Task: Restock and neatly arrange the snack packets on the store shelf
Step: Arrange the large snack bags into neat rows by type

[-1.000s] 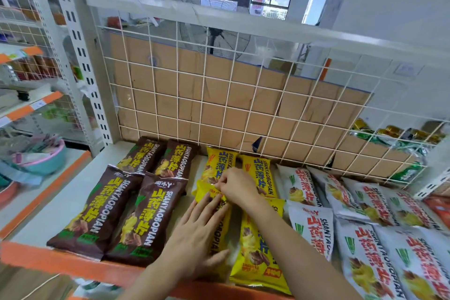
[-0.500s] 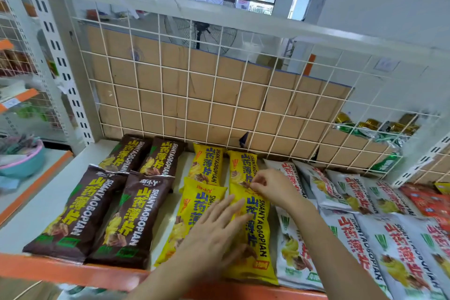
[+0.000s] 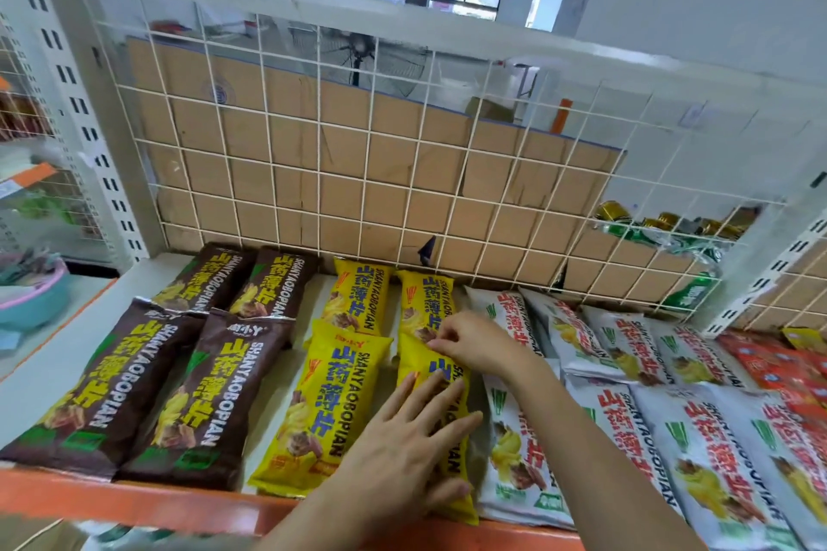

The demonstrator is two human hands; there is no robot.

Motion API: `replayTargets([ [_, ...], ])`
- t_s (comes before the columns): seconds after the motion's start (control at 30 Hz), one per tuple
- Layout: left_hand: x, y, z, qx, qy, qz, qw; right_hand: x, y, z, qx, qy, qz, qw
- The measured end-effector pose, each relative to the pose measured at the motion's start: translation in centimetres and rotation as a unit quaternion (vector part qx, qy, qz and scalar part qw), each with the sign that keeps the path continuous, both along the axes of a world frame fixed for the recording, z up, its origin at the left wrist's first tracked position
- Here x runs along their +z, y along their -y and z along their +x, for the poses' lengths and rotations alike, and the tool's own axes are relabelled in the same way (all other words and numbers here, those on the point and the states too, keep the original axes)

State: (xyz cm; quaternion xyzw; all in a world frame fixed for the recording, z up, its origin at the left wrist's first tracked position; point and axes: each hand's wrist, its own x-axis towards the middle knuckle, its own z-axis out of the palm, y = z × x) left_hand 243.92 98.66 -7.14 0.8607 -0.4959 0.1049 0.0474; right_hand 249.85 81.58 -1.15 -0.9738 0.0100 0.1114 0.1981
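On the white shelf [image 3: 49, 367] lie rows of snack packets: brown packets [image 3: 210, 398] at the left, yellow ones in the middle, white ones [image 3: 716, 438] at the right. My left hand [image 3: 402, 447] lies flat with straight fingers on the front right yellow packet [image 3: 452, 465]. My right hand [image 3: 474, 342] pinches the top edge of that same packet, just below the rear yellow packet [image 3: 425, 304]. Another yellow packet [image 3: 322, 407] lies alongside on the left.
A white wire grid [image 3: 358, 157] backs the shelf, with cardboard behind it. An orange lip [image 3: 134, 501] runs along the shelf's front edge. Red packets [image 3: 778, 367] lie at the far right. A neighbouring shelf with a teal bowl [image 3: 31, 295] stands to the left.
Both hands have moved from the left front yellow packet to the right front one. That packet now lies straighter, in line with the rear one. The camera has shifted right.
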Motion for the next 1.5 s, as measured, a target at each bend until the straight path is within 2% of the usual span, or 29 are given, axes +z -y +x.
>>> replayTargets([
  [0.17, -0.1, -0.1, -0.1, 0.011, 0.003, 0.006, 1.0, 0.1, 0.0, 0.3, 0.018, 0.009, 0.007, 1.0],
  [0.33, 0.0, -0.2, -0.2, 0.018, 0.01, 0.008, 1.0, 1.1, 0.2, 0.4, 0.094, -0.023, -0.003, 0.995],
  [0.57, -0.1, -0.3, -0.5, 0.018, 0.016, -0.003, 1.0, 1.2, -0.2, 0.6, 0.069, -0.06, 0.031, 0.995],
  [0.73, -0.3, -0.3, -0.6, 0.016, 0.021, -0.006, 1.0, 0.7, -0.5, 0.8, 0.021, 0.01, 0.057, 0.998],
  [1.07, -0.4, -0.6, -0.4, 0.013, 0.034, 0.008, 0.999, -0.6, -2.6, 0.3, -0.023, 0.098, -0.045, 0.994],
  [1.13, -0.2, -0.9, -0.5, 0.013, 0.054, -0.008, 0.998, -0.8, -2.6, 0.1, -0.036, 0.13, -0.037, 0.99],
  [1.23, 0.3, -1.8, -0.3, 0.023, 0.038, -0.079, 0.996, -1.5, -2.7, -0.5, -0.085, 0.195, 0.042, 0.976],
  [1.3, 0.8, -3.0, 0.8, 0.063, -0.04, -0.19, 0.979, -1.8, -3.1, -1.4, -0.113, 0.191, 0.09, 0.971],
  [1.37, 1.3, -4.3, 2.4, 0.139, -0.128, -0.303, 0.934, -2.0, -3.7, -2.4, -0.126, 0.165, 0.096, 0.973],
  [1.43, 1.6, -5.6, 4.0, 0.219, -0.203, -0.347, 0.889, -1.9, -4.3, -3.1, -0.138, 0.151, 0.092, 0.975],
  [1.5, 1.4, -6.3, 5.2, 0.268, -0.279, -0.341, 0.857, -1.7, -4.7, -3.4, -0.152, 0.138, 0.094, 0.974],
])
